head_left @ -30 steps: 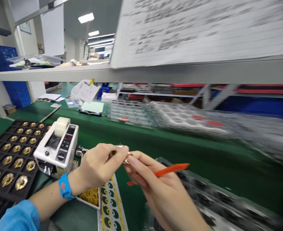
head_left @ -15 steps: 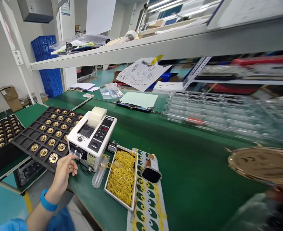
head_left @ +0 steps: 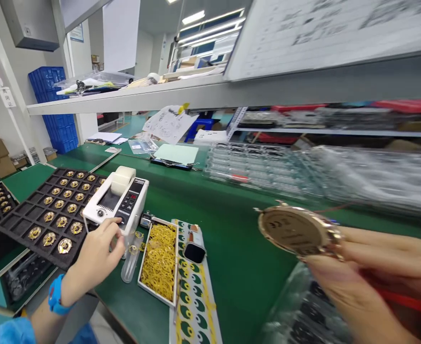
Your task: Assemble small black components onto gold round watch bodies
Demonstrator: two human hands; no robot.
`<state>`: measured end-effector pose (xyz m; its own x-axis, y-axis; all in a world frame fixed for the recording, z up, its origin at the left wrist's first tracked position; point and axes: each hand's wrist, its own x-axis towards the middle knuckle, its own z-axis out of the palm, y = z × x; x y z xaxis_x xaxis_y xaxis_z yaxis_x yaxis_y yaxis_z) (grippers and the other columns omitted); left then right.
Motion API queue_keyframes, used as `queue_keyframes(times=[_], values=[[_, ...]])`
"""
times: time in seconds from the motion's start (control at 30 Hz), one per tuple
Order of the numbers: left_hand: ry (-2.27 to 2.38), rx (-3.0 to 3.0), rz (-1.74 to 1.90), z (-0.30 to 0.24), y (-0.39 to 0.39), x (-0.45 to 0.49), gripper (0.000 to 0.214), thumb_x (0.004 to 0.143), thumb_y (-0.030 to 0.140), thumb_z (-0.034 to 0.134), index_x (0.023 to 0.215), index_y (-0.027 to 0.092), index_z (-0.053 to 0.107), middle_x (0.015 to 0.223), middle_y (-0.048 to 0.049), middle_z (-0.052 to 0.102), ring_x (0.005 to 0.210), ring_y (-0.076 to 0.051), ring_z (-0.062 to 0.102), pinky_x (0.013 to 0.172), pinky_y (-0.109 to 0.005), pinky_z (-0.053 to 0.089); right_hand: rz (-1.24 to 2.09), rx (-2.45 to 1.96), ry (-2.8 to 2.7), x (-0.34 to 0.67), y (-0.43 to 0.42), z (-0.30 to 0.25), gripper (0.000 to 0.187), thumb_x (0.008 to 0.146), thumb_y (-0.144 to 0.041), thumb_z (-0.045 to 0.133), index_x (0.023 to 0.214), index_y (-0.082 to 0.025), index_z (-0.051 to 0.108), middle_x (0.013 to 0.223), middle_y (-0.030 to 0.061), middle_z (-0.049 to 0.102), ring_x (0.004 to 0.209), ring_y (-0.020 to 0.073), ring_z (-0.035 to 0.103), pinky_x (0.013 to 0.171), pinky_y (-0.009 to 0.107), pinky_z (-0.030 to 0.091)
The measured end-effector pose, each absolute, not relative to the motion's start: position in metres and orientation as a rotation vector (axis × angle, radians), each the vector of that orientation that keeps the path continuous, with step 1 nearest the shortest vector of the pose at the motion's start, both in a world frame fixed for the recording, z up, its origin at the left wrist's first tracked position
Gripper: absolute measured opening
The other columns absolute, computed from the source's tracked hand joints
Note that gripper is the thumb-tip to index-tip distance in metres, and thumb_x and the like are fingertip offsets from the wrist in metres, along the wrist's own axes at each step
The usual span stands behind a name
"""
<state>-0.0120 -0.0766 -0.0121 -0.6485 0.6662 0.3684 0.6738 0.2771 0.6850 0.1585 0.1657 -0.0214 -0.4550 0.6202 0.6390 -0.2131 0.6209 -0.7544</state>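
Observation:
My left hand, in a blue wristband, is at the front of a white tape dispenser. Its index finger reaches onto the machine's front top edge, while thumb and other fingers are loosely bent and apart; nothing shows in them. A roll of pale tape sits in the dispenser. At the right, my right hand pinches a round gold-rimmed disc by its edge. The disc's brown face carries a CE mark and is tilted toward me. Beside my left hand lies a black compartment tray with several gold round parts.
A white box of yellow rings stands mid-bench, beside a sticker sheet with a dark-ended object on it. A clear tube lies near the dispenser. Clear plastic trays line the back; a shelf crosses above.
My left hand has risen from the dispenser's front opening to its upper front edge. The disc and my right hand have come further into view from the right. The camera has turned right.

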Motion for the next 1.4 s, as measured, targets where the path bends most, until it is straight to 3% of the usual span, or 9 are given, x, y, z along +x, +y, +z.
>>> queue_keyframes(times=[0.07,0.17,0.3,0.47,0.9,1.4], values=[[-2.474,-1.356,-1.351,0.002,-0.07,-0.011,0.016,0.087,0.015,0.045,0.073,0.021,0.048,0.088,-0.0042,0.06,0.066,-0.015,0.054,0.063,-0.03,0.037,0.98,-0.299,-1.797,0.16,0.154,-0.003,0.019,0.082,-0.047,0.07,0.082,-0.029,0.067,0.104,0.0085,0.064,0.099,0.0267,0.06,0.072,0.036,0.049],[-2.277,-1.522,-1.547,0.028,-0.058,-0.004,0.017,0.09,0.016,0.048,0.073,0.021,0.048,0.088,-0.0016,0.056,0.064,-0.013,0.047,0.058,-0.027,0.034,1.14,-0.282,-1.871,0.156,0.138,0.019,0.029,0.087,-0.053,0.061,0.081,-0.024,0.066,0.1,0.0093,0.065,0.094,0.0253,0.061,0.08,0.035,0.052],[-2.006,-1.925,-1.938,0.059,-0.028,0.011,0.022,0.091,0.024,0.053,0.07,0.021,0.048,0.073,0.0022,0.046,0.066,-0.014,0.041,0.057,-0.027,0.031,1.436,-0.187,-1.917,0.151,0.14,0.031,0.038,0.089,-0.058,0.057,0.078,-0.022,0.063,0.079,0.0034,0.059,0.072,0.0174,0.054,0.07,0.029,0.05],[-1.998,-2.091,-2.132,0.061,0.02,0.014,0.027,0.087,0.03,0.059,0.064,0.02,0.049,0.069,0.0034,0.04,0.062,-0.013,0.035,0.057,-0.029,0.026,1.666,-0.105,-1.927,0.152,0.151,0.033,0.042,0.088,-0.06,0.057,0.073,-0.021,0.055,0.071,-0.0003,0.051,0.067,0.0146,0.047,0.066,0.028,0.041],[-2.083,-2.111,-2.027,0.047,0.037,0.004,0.028,0.087,0.034,0.058,0.065,0.02,0.051,0.069,0.0033,0.04,0.063,-0.014,0.035,0.058,-0.029,0.026,1.757,-0.108,-1.928,0.151,0.153,0.03,0.045,0.088,-0.063,0.056,0.073,-0.021,0.052,0.071,-0.0009,0.048,0.069,0.0145,0.045,0.067,0.028,0.038],[-2.085,-2.053,-1.882,0.045,0.038,0.007,0.026,0.086,0.025,0.055,0.062,0.02,0.047,0.067,0.0039,0.04,0.058,-0.012,0.035,0.052,-0.027,0.026,1.716,-0.12,-1.941,0.15,0.152,0.028,0.042,0.09,-0.06,0.055,0.075,-0.021,0.057,0.073,0.0004,0.05,0.068,0.015,0.045,0.067,0.029,0.039]])
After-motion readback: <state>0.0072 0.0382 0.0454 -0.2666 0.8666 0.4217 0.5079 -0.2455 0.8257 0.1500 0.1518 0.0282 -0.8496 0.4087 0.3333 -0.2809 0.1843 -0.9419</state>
